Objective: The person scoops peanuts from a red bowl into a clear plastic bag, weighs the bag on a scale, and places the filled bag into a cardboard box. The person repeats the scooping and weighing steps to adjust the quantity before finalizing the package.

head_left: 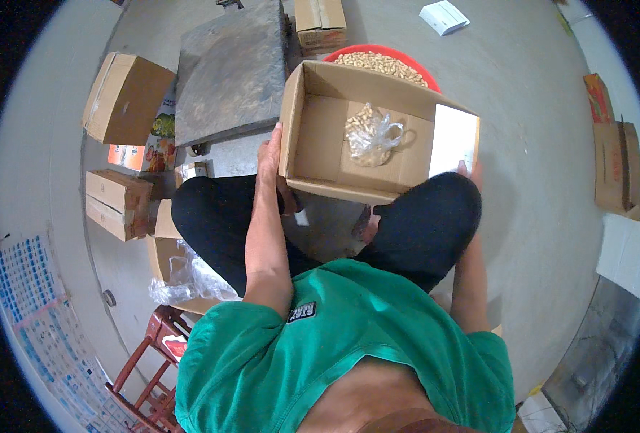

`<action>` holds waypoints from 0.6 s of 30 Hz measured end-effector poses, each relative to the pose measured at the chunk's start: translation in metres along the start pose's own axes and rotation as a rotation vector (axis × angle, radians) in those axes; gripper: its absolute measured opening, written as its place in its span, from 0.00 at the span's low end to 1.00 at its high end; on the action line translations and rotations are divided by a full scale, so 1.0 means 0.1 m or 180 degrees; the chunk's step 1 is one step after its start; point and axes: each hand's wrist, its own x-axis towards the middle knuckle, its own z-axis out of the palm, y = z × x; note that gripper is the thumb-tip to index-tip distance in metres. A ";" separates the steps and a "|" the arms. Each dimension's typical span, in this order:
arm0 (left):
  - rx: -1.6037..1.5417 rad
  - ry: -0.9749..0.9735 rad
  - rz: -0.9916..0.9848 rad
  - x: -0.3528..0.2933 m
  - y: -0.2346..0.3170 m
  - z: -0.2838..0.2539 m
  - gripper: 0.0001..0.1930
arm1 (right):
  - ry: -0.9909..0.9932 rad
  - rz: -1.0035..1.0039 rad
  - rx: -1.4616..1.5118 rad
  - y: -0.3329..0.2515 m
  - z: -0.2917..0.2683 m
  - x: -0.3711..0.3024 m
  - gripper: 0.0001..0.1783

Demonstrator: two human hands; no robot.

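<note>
An open cardboard box (320,144) is held up in front of my knees, tilted so that I see into it. Inside lies a clear plastic bag of peanuts (370,137), its top bunched. My left hand (269,151) grips the box's left side. A flat white panel (451,143) covers the right end of the box; whether it is a separate sheet or a small carton I cannot tell. My right hand (470,173) holds that end at the panel's lower edge, partly hidden behind my right knee.
Behind the box stands a red basin (424,71) of loose peanuts. A dark metal platform (230,72) is at the far left. Closed cartons (118,202) line the left wall, with a red chair (147,353) nearer. A white carton (444,17) lies far off; brown cartons (616,169) stand right.
</note>
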 end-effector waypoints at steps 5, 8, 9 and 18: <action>0.0960 0.1077 0.0591 -0.37 0.43 -0.18 0.45 | 0.0011 0.0532 -0.0312 -0.13 -0.03 0.00 0.26; 0.1496 0.1672 0.0773 -0.55 0.68 -0.33 0.44 | -0.0029 0.0511 -0.0291 -0.13 0.01 -0.03 0.26; 0.1677 0.1803 0.0820 -0.66 0.81 -0.34 0.45 | -0.0050 0.0385 -0.0214 -0.10 0.01 -0.03 0.26; 0.2122 0.1343 0.1839 -1.25 1.16 -0.49 0.18 | 0.0091 0.0611 -0.0375 -0.80 0.08 -0.15 0.20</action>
